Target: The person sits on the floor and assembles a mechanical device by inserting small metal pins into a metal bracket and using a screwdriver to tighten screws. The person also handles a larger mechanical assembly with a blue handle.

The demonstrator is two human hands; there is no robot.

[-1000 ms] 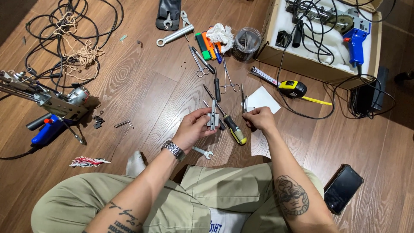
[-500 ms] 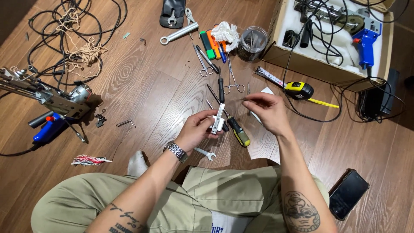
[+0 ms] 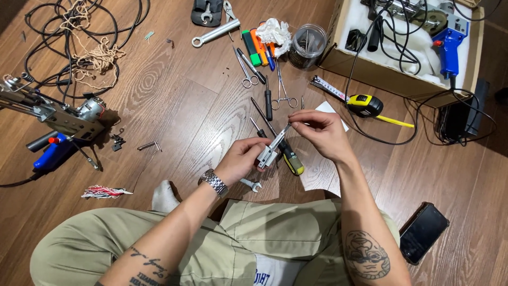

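Since a second ago the right hand (image 3: 323, 135) has risen to pinch the tip of the small silver metal part (image 3: 271, 149) above the yellow-handled screwdriver (image 3: 286, 153), the left hand (image 3: 241, 159) closed around its base.

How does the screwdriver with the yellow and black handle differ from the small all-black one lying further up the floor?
The yellow-and-black-handled screwdriver has a thick two-colour handle; the small black screwdriver has a slim, plain black one. The yellow one lies slanted, handle toward the person, partly under the small grey metal part held by the left hand and right hand. The black one lies nearly straight up and down, uncovered. Both rest on the wooden floor, untouched.
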